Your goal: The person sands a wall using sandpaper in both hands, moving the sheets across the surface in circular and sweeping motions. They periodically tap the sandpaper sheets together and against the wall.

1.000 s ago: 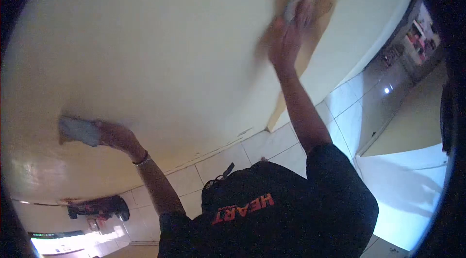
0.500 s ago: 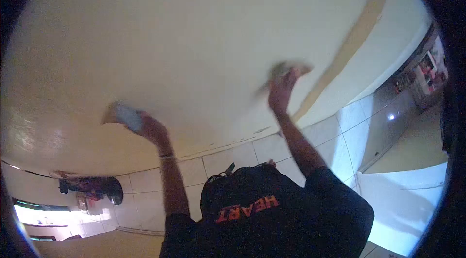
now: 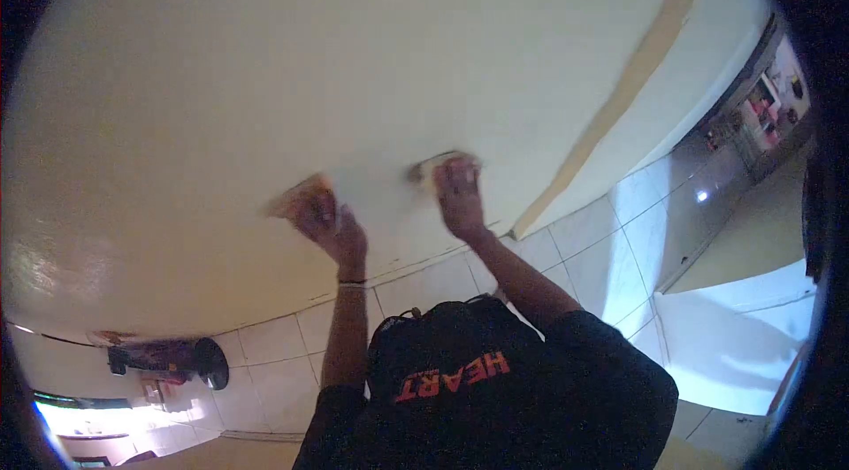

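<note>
My left hand is pressed toward the pale wall, its fingers closed around a flat pad with an orange-brown edge. Motion blur hides what kind of pad it is. To its right and slightly higher, my right hand grips a pale yellowish pad, held against the same wall. The fingers of that hand lie over the pad, and it is smeared too. A gap of bare wall separates the hands.
White floor tiles meet the bottom of the wall. A tan stripe runs down the wall on the right. At the lower left are a dark object and a bright opening. Household items stand far right.
My left hand has moved right, and its pad's pale grey-blue face no longer shows. My right hand has moved left and down, so the hands are closer together.
</note>
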The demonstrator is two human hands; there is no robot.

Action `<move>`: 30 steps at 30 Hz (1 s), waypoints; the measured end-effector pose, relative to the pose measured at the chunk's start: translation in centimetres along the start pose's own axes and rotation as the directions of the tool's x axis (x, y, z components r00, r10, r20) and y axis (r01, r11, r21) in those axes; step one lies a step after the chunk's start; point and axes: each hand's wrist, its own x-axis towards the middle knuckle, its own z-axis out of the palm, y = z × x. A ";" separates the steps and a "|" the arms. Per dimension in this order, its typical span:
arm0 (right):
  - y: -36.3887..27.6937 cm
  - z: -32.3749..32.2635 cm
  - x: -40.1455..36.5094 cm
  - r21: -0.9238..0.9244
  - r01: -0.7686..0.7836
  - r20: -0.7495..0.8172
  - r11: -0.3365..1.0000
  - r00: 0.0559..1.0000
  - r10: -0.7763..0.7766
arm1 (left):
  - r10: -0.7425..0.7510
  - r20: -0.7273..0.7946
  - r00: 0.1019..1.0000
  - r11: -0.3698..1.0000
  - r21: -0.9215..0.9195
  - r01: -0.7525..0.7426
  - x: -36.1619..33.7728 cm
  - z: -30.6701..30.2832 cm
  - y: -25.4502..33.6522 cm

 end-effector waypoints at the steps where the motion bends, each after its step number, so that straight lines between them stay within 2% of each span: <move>1: 1.6 -1.0 0.6 -0.411 -0.165 0.243 0.897 0.928 0.282 | 0.085 -0.010 0.996 0.982 0.173 -0.082 1.7 -1.9 0.0; 2: 5.5 -0.9 0.7 0.123 -0.287 -0.204 0.950 0.930 0.307 | 0.113 -0.133 0.985 0.994 0.011 -0.112 4.5 -3.2 1.5; 3: 7.9 -3.8 3.2 0.207 -0.398 -0.352 0.894 0.822 0.448 | 0.147 -0.252 0.956 0.984 0.136 -0.115 6.9 -4.2 2.5; 4: 10.1 -7.3 5.5 0.077 -0.462 -0.480 0.884 0.760 0.439 | 0.246 -0.259 0.934 0.908 0.399 -0.129 8.8 -6.8 -2.7; 5: 12.3 -9.9 7.5 0.056 -0.431 -0.585 0.901 0.717 0.380 | 0.342 -0.234 0.910 0.765 0.632 -0.125 10.2 -8.9 -7.5; 6: 11.6 -13.6 9.5 0.171 -0.331 -0.634 0.928 0.684 0.361 | 0.338 -0.226 0.914 0.764 0.633 -0.126 11.2 -9.4 -6.7; 7: 13.2 -14.6 10.8 0.081 -0.283 -0.675 0.956 0.690 0.261 | 0.144 -0.150 0.978 0.679 0.734 0.013 12.7 -9.8 -4.7; 8: 11.9 -15.7 11.3 0.079 -0.291 -0.670 0.954 0.692 0.266 | -0.066 -0.101 0.993 0.551 0.826 0.121 13.9 -9.9 -3.9; 9: 9.5 -16.6 12.5 0.298 -0.245 -0.656 0.923 0.650 0.385 | 0.352 -0.256 0.900 0.776 0.617 -0.129 14.3 -9.3 -7.4; 10: 7.3 -16.4 13.9 0.500 -0.185 -0.614 0.846 0.613 0.497 | 0.347 -0.253 0.903 0.779 0.614 -0.127 13.3 -8.2 -6.6; 12: 2.7 -12.2 14.2 0.325 -0.362 -0.604 0.874 0.632 0.486 | 0.080 -0.346 0.935 0.877 0.470 0.099 9.5 -4.0 -2.1; 13: 0.3 -8.0 12.1 -0.066 -0.380 -0.544 0.923 0.789 0.286 | 0.078 -0.345 0.935 0.879 0.466 0.099 7.6 -2.8 0.0; 14: -2.5 -4.8 9.1 0.013 -0.209 -0.437 0.978 0.878 0.194 | 0.118 -0.217 0.969 0.845 0.535 0.017 5.3 -2.2 2.2; 15: -4.2 -4.5 6.6 -0.034 -0.120 -0.167 0.992 0.980 0.113 | 0.150 -0.083 0.985 0.805 0.589 -0.073 3.6 -2.0 3.4; 16: -4.8 -4.6 4.3 0.170 -0.062 -0.006 0.983 0.998 0.064 | 0.148 -0.085 0.985 0.808 0.585 -0.071 2.2 -2.3 1.7; 17: -3.5 -2.2 1.8 0.180 -0.013 -0.066 0.984 0.998 0.025 | 0.047 -0.222 0.974 0.909 0.415 0.050 0.9 -2.8 -1.7; 18: -1.3 -1.4 0.9 0.028 -0.080 0.077 0.996 0.994 0.078 | -0.075 -0.331 0.941 0.964 0.217 0.153 0.7 -4.1 -4.1; 19: 1.3 0.0 0.2 -0.101 -0.181 -0.045 0.978 0.983 0.177 | 0.025 -0.334 0.942 0.875 0.464 0.141 2.1 -6.2 -4.9; 20: 4.4 -0.6 1.0 0.260 -0.309 -0.169 0.915 0.918 0.358 | 0.120 -0.312 0.943 0.722 0.679 0.133 4.2 -8.4 -5.5; 21: 6.8 -4.2 3.5 0.491 -0.300 -0.301 0.818 0.823 0.482 | -0.129 -0.149 0.980 0.400 0.897 0.189 6.9 -10.9 -5.6; 22: 9.9 -6.0 5.4 0.018 -0.415 -0.443 0.910 0.812 0.379 | -0.411 -0.080 0.908 0.029 0.995 0.100 8.8 -12.3 -5.0; 23: 12.1 -8.6 7.8 0.099 -0.400 -0.527 0.911 0.756 0.389 | -0.409 -0.076 0.909 0.030 0.995 0.096 9.2 -11.8 -4.1; 24: 13.5 -11.5 9.7 0.176 -0.377 -0.604 0.910 0.689 0.402 | -0.276 -0.077 0.958 0.182 0.975 0.130 9.6 -10.9 -3.4; 25: 13.4 -13.5 11.0 0.175 -0.382 -0.607 0.907 0.684 0.405 | -0.140 -0.097 0.985 0.335 0.932 0.139 10.1 -9.6 -2.7; 27: 11.7 -16.1 14.1 0.456 -0.233 -0.651 0.859 0.571 0.500 | 0.120 -0.194 0.974 0.613 0.786 0.082 10.9 -6.3 -1.3; 28: 9.7 -16.5 14.5 0.391 -0.293 -0.618 0.873 0.619 0.485 | 0.231 -0.266 0.936 0.724 0.689 0.018 11.1 -4.5 -0.3; 29: 9.2 -14.0 14.5 0.130 -0.427 -0.581 0.895 0.698 0.418 | 0.322 -0.351 0.879 0.812 0.580 -0.066 11.3 -2.5 0.9; 30: 6.7 -12.4 13.2 0.119 -0.330 -0.580 0.936 0.742 0.336 | 0.389 -0.444 0.807 0.871 0.462 -0.166 11.4 -0.8 2.5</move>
